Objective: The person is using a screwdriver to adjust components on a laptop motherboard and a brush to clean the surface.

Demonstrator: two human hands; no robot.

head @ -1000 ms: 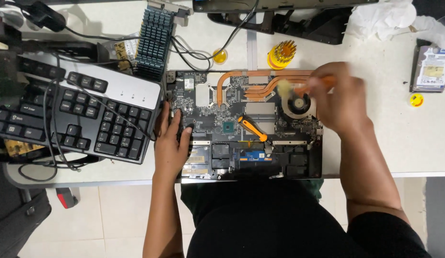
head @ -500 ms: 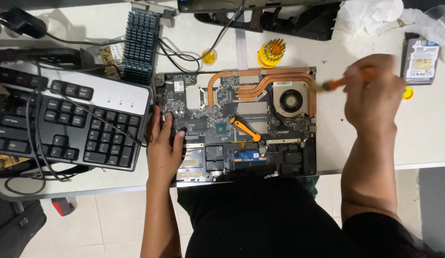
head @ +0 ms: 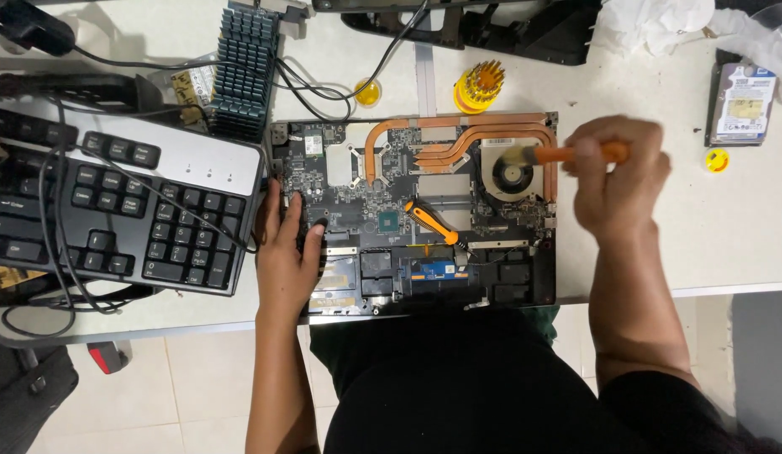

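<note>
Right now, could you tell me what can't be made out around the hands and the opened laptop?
- Head view: the brush grip is hidden by the motion-blurred right hand.
- Head view: the bristle tip over the fan is blurred, so contact is unclear.
- Head view: the laptop corner is covered by the left hand.
- Head view: the keyboard is cut off by the left edge.

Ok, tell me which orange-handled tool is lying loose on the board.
The screwdriver with the orange-and-black handle, lying mid-board untouched; the other, an orange-handled brush, is in the right hand over the fan.
</note>
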